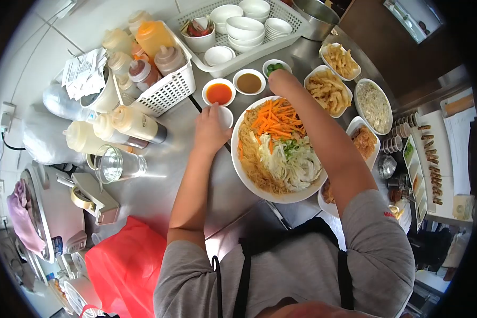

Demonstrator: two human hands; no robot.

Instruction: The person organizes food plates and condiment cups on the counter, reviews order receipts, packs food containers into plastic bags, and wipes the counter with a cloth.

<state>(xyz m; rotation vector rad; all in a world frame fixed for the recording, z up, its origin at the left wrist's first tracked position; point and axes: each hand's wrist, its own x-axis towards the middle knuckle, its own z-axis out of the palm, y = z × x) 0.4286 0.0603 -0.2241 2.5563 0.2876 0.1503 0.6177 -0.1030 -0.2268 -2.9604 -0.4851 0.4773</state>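
My left hand (208, 126) is closed on the side of a small white bowl (226, 117) on the steel counter. My right hand (283, 83) reaches across with curled fingers at the near rim of a small white bowl of green citrus fruits (274, 67); its fingertips are hidden. Under my right forearm stands a large white bowl (240, 168) of noodles, with shredded carrot (273, 117), shredded cabbage (297, 165) and chopped green onion (289, 148) on top. Beyond my hands sit a bowl of orange-red sauce (219, 93) and a bowl of brown sauce (248, 82).
Fried strips fill white dishes (328, 93) on the right, beside an oval dish of pale food (373, 106). A white basket of squeeze bottles (167, 87) and a tray of stacked bowls (244, 29) stand behind. A glass jar (119, 163) and tape dispenser (103, 199) are left.
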